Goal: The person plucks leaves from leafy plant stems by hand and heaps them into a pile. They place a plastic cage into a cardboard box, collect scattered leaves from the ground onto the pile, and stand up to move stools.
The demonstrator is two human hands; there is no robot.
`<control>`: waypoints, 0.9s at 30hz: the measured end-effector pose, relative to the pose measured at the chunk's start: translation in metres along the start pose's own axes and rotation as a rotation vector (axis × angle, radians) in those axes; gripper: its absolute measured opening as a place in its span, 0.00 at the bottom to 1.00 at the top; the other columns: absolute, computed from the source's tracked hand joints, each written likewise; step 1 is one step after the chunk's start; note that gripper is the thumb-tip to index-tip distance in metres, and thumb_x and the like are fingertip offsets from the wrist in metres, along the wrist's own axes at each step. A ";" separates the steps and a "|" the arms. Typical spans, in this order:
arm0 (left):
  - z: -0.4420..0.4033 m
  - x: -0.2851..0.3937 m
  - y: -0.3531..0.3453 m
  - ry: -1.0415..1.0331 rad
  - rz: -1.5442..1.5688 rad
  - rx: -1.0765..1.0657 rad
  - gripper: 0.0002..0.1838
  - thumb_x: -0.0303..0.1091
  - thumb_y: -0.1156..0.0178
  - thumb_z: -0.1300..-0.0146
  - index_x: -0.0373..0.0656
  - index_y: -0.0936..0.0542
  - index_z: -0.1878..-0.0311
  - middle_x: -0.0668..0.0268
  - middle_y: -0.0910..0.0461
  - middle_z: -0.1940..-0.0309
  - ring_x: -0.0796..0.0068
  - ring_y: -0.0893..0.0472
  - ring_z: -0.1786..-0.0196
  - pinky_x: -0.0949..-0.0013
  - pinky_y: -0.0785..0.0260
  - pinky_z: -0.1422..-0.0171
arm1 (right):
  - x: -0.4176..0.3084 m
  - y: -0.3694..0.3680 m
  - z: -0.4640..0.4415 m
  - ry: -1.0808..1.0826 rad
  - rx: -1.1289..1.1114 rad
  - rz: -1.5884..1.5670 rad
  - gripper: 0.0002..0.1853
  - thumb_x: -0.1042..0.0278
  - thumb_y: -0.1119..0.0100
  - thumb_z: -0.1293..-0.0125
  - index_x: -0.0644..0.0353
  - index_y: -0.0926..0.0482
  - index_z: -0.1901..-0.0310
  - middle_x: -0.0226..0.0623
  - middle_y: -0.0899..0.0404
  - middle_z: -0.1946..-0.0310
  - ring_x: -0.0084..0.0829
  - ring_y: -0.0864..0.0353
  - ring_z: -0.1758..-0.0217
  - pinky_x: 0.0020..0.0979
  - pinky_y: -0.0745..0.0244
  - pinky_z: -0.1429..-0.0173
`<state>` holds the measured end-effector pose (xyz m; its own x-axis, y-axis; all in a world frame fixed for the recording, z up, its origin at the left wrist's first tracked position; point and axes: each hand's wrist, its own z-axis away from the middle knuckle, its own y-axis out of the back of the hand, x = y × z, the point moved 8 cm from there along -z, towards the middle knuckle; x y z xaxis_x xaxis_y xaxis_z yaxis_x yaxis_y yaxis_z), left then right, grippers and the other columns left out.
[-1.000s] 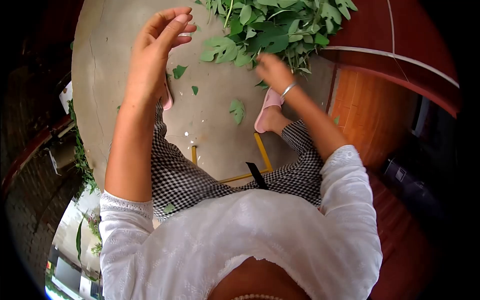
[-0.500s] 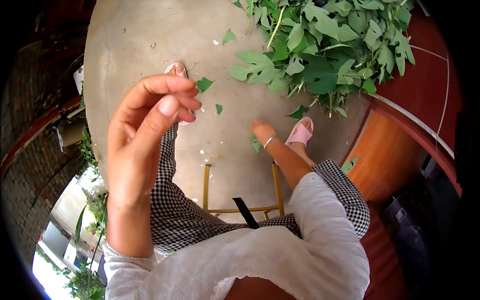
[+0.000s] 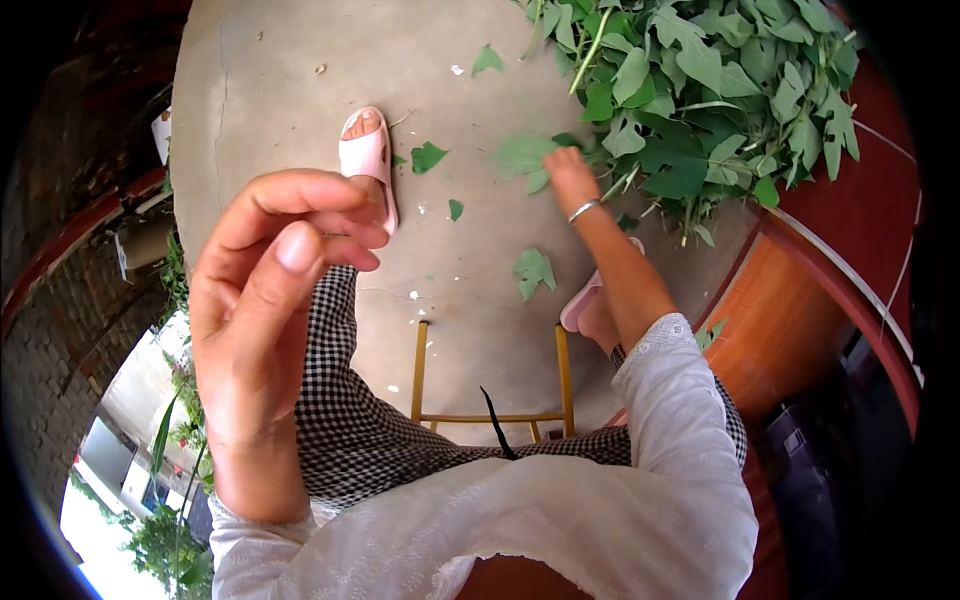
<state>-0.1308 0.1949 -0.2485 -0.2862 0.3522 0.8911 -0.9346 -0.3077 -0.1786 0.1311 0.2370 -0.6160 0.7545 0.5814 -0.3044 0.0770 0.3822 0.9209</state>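
Observation:
My left hand is raised close to the camera at the left, its fingers loosely curled and the thumb apart from them, with nothing visible in it. My right hand, a silver bangle on its wrist, reaches down by the near left edge of a heap of green lobed leaves. It is closed on a green leaf that is smeared by motion. The fingertips are partly hidden. Below that hand, a loose leaf lies on the concrete floor.
Leaf scraps and small white bits dot the floor. My feet wear pink sandals. Between my legs stands a yellow metal frame. An orange-brown wooden surface and red tiles border the right side.
My right hand has moved up and right toward the leaf heap and now holds a leaf from its edge. A loose leaf shows where that hand was. My left hand has shifted slightly left.

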 end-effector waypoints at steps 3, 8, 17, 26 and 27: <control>0.003 0.001 0.003 -0.024 0.044 -0.009 0.17 0.34 0.47 0.32 0.28 0.26 0.50 0.55 0.21 0.59 0.69 0.21 0.56 0.69 0.29 0.49 | -0.074 0.024 0.025 0.313 0.048 -0.113 0.09 0.75 0.48 0.50 0.56 0.27 0.64 0.37 0.29 0.65 0.38 0.27 0.56 0.36 0.25 0.56; 0.007 0.005 -0.002 -0.039 0.040 -0.033 0.17 0.35 0.48 0.32 0.28 0.26 0.50 0.54 0.21 0.59 0.69 0.21 0.57 0.68 0.29 0.49 | -0.138 0.008 0.087 0.396 -0.220 0.002 0.11 0.72 0.44 0.50 0.54 0.25 0.63 0.31 0.28 0.66 0.32 0.27 0.57 0.30 0.26 0.59; 0.008 -0.001 -0.021 -0.008 -0.030 -0.101 0.18 0.36 0.47 0.33 0.28 0.26 0.51 0.54 0.22 0.59 0.69 0.21 0.58 0.69 0.30 0.49 | -0.110 -0.034 0.150 0.356 -0.204 0.068 0.15 0.74 0.45 0.45 0.50 0.27 0.55 0.32 0.33 0.54 0.28 0.31 0.45 0.27 0.30 0.49; 0.006 -0.002 -0.033 0.022 -0.060 -0.135 0.18 0.36 0.46 0.34 0.28 0.26 0.51 0.54 0.21 0.59 0.70 0.21 0.58 0.69 0.30 0.49 | -0.092 -0.003 0.103 0.304 -0.208 -0.342 0.06 0.76 0.43 0.48 0.56 0.23 0.66 0.33 0.29 0.66 0.34 0.25 0.57 0.33 0.24 0.56; 0.006 -0.001 -0.036 0.037 -0.058 -0.127 0.17 0.36 0.46 0.34 0.28 0.25 0.51 0.55 0.21 0.59 0.70 0.21 0.58 0.69 0.30 0.49 | -0.097 0.023 0.089 0.303 -0.201 -0.328 0.06 0.76 0.43 0.48 0.56 0.23 0.66 0.33 0.29 0.66 0.34 0.25 0.57 0.33 0.24 0.56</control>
<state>-0.0960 0.2005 -0.2409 -0.2361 0.3989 0.8861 -0.9683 -0.1726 -0.1803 0.1173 0.1257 -0.5431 0.4854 0.5788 -0.6552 0.1292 0.6937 0.7086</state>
